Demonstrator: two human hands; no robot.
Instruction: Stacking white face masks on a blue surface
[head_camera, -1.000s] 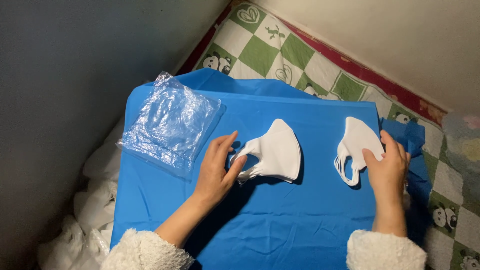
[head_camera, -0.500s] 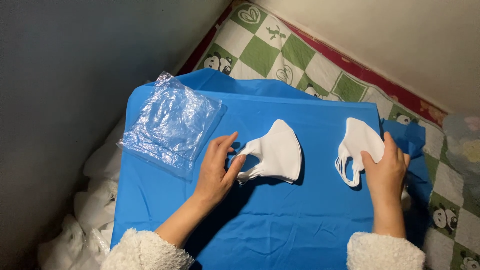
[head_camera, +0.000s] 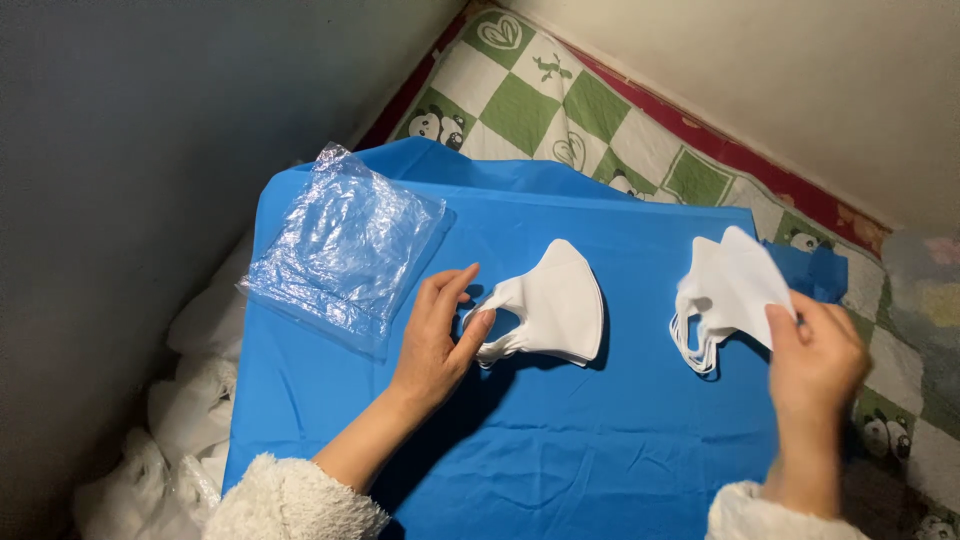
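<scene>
where the blue sheet (head_camera: 560, 470) spreads flat, two stacks of folded white masks sit well apart on it. the middle mask stack (head_camera: 555, 305) lies near the sheet's centre, and the left hand (head_camera: 435, 340) rests at its left end with thumb and fingers loosely curled, the thumb tip touching the ear loops; it is not a firm grasp. the right mask stack (head_camera: 730, 290) is tilted up off the sheet, pinched at its lower right edge between thumb and fingers of the right hand (head_camera: 815, 365), ear loops hanging toward the sheet. to the left of the left hand a crinkled clear plastic bag (head_camera: 345, 250) lies on the sheet's corner. beyond the sheet runs a green-and-white checked blanket (head_camera: 520, 95) with a red border, and white crumpled fabric (head_camera: 190, 400) bunches at the lower left.
</scene>
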